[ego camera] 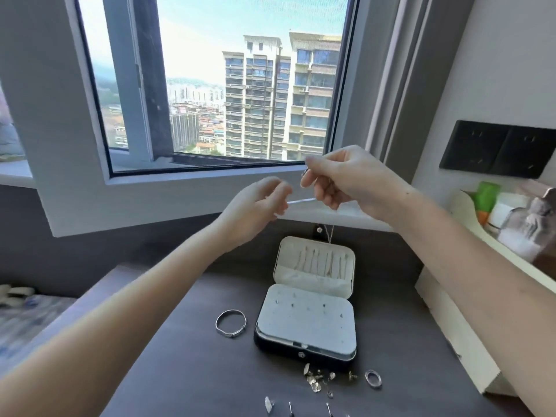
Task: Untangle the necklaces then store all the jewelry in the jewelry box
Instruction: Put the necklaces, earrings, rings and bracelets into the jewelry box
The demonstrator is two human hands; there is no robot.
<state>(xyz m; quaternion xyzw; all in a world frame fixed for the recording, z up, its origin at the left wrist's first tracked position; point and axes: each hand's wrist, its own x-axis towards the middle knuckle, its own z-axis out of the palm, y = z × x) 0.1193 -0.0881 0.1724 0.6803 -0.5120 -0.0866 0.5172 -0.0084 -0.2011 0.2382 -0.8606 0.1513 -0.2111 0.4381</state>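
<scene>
While left hand [261,207] and right hand [346,182] pinch the necklace [301,201], slack matters.
Ease strands apart between them; don't tug.

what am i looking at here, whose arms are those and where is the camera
There is no machine here. A person wears one wide-angle camera on the head, so this single picture looks forward and down at their own arms. The left hand and right hand are raised in front of a window. Each pinches a thin necklace chain stretched between them, and a strand hangs down from the right hand. Below, on the dark desk, lies an open jewelry box. Left of it lies a silver bangle. In front of it are a ring and scattered small jewelry pieces, too small to name surely.
</scene>
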